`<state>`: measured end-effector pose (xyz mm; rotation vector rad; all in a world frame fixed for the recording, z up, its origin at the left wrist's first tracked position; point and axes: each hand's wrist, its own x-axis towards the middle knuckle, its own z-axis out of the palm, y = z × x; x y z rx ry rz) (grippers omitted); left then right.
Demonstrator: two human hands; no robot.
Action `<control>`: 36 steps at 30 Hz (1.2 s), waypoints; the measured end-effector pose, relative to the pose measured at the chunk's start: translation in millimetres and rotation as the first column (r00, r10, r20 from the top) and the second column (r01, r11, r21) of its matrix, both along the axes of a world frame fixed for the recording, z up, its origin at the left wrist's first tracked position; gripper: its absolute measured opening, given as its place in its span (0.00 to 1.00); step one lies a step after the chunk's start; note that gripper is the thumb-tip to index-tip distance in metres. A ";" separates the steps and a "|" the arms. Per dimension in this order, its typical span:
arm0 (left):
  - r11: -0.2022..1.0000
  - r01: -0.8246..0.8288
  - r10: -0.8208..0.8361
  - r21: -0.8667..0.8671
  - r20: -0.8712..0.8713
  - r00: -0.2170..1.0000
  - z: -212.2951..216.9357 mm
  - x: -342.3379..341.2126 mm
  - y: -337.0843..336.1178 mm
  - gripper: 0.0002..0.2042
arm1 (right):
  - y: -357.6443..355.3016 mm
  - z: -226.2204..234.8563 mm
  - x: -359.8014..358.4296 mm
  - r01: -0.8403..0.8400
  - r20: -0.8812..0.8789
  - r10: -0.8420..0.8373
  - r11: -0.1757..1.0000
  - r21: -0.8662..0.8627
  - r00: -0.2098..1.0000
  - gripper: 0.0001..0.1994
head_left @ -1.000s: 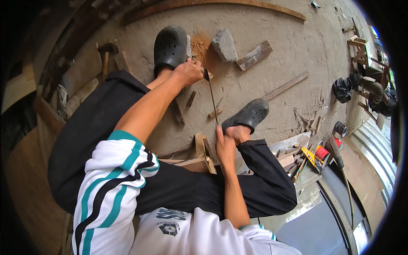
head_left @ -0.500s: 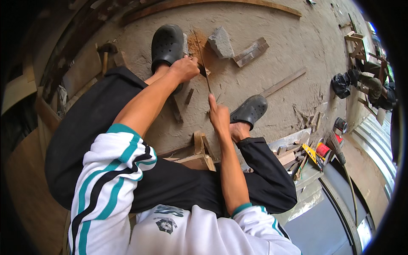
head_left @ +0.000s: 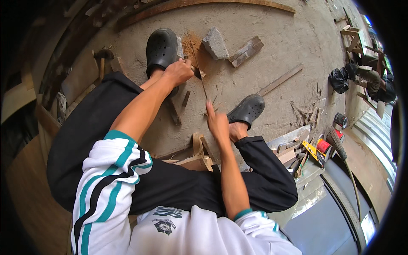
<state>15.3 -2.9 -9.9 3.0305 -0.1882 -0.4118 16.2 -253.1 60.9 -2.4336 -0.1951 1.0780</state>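
Only the head view here. Left hand (head_left: 180, 71) is clamped round a short bit of wood (head_left: 196, 71) down by the left clog (head_left: 162, 47); right hand (head_left: 218, 123) grips the near end of a thin saw (head_left: 204, 88), blade lying across the wood. I'd say the cut's underway, given the sawdust (head_left: 197, 44), but not finished; can't tell how deep. Off right, a black bag (head_left: 339, 80), dark can (head_left: 340, 120) and red can (head_left: 324, 146), contents hidden.

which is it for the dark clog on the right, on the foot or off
On: the bare ankle runs from the black trouser leg straight into the dark clog.
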 end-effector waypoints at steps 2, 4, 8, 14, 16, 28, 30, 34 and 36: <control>0.999 -0.007 0.008 0.032 -0.002 1.000 -1.6 -6.5 5.5 0.09 | -61.3 18.5 -43.9 0.018 0.022 -0.021 0.990 0.143 1.000 0.38; 0.999 -0.012 0.015 0.049 -0.062 0.998 2.3 -10.8 5.2 0.09 | -81.4 77.8 -61.8 0.051 -0.162 -0.073 0.989 -0.141 0.984 0.35; 0.999 -0.008 0.008 0.049 -0.015 1.000 8.9 -1.4 6.1 0.09 | -37.9 22.2 -26.9 0.003 0.012 -0.004 0.998 0.061 1.000 0.41; 0.999 -0.040 0.040 -0.013 0.011 0.999 -5.4 -10.4 -0.7 0.09 | -6.1 6.1 -12.2 -0.043 -0.017 0.043 0.999 0.004 0.999 0.39; 0.998 -0.003 0.001 0.069 0.038 0.999 -3.5 -12.1 9.4 0.09 | -48.1 45.7 -44.8 0.025 -0.127 -0.030 0.999 -0.040 0.991 0.34; 1.000 -0.009 0.009 0.029 -0.028 1.000 -3.7 -10.7 3.6 0.09 | -28.8 14.7 -15.5 -0.080 -0.089 0.080 0.997 0.007 0.993 0.32; 0.996 0.023 -0.023 0.083 0.002 1.000 -1.6 -8.1 6.6 0.10 | -76.9 43.5 -48.2 -0.053 -0.137 0.047 0.998 -0.042 0.989 0.27; 0.999 -0.018 0.019 0.032 -0.037 0.999 6.0 -6.3 1.6 0.09 | -38.3 38.4 -26.5 -0.033 -0.033 0.034 0.999 0.029 0.999 0.34; 0.997 -0.073 0.073 -0.026 -0.028 0.997 7.2 2.5 -7.6 0.09 | -1.0 -0.7 8.6 0.016 -0.005 -0.016 1.000 -0.026 1.000 0.38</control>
